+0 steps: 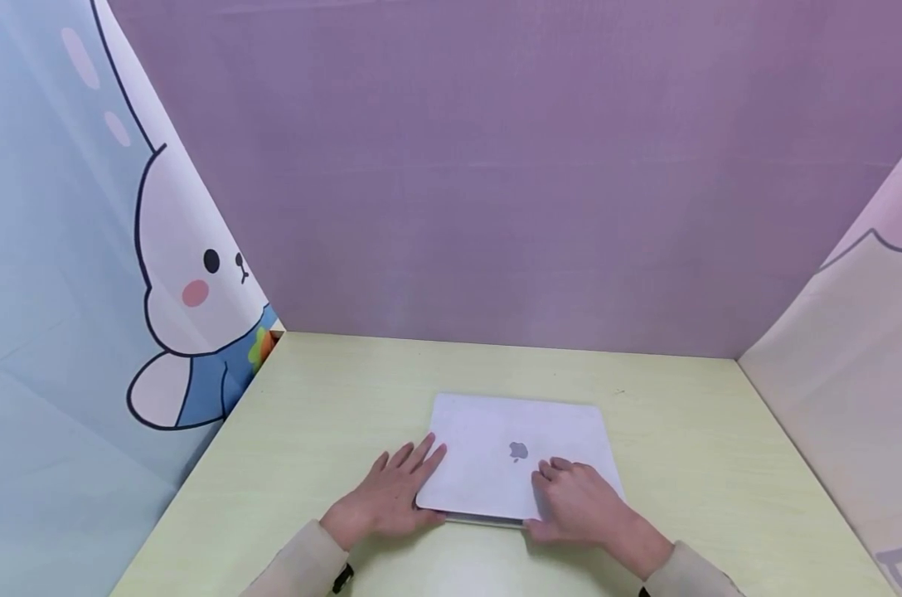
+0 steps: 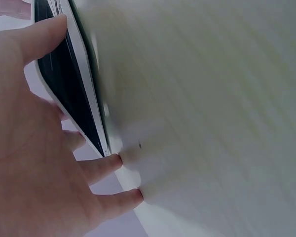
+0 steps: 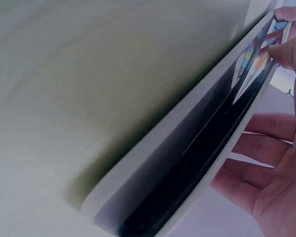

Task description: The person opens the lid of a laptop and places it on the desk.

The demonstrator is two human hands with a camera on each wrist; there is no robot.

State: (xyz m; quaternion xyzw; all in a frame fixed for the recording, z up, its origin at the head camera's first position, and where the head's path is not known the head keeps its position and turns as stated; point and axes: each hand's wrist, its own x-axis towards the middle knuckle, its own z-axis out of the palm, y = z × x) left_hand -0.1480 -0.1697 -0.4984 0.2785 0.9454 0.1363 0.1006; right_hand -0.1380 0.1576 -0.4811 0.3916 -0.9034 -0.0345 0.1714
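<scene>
A silver laptop (image 1: pixel 481 448) with a dark apple logo lies on the table, its lid raised a narrow gap along the front edge. My left hand (image 1: pixel 393 499) rests at its left front corner, fingers spread and fairly straight. In the left wrist view the thumb lies against the laptop's front edge, and two fingertips touch the table. My right hand (image 1: pixel 579 507) grips the lid's front edge, thumb at the gap and the other fingers bent over the top. Between lid and base (image 3: pixel 138 163), the right wrist view shows the dark screen (image 3: pixel 187 173).
The pale wooden table (image 1: pixel 346 381) runs back to a purple backdrop (image 1: pixel 496 182). A light blue cloth with a cartoon rabbit (image 1: pixel 190 274) hangs along the left side, and a pale pink cloth (image 1: pixel 854 356) along the right.
</scene>
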